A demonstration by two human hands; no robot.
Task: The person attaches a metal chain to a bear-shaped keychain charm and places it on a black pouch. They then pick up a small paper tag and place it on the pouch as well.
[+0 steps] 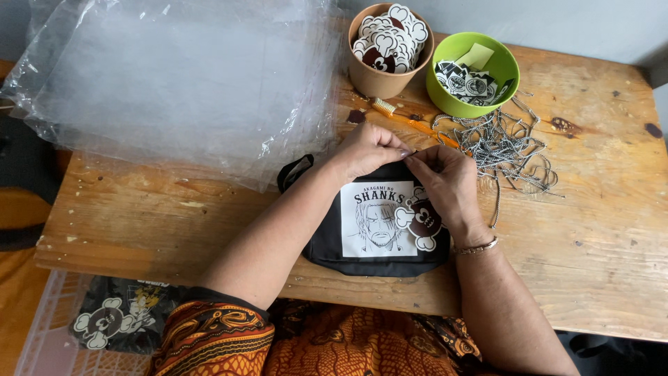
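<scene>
A small black pouch with a white printed drawing panel lies on the wooden table in front of me. A skull-and-bones shaped tag rests on its right side. My left hand and my right hand meet at the pouch's top edge, fingertips pinched together on it. A bracelet is on my right wrist.
A stack of clear plastic bags covers the table's left back. A brown paper cup of skull tags and a green bowl of small tags stand behind. A pile of metal ball chains and an orange cutter lie to the right.
</scene>
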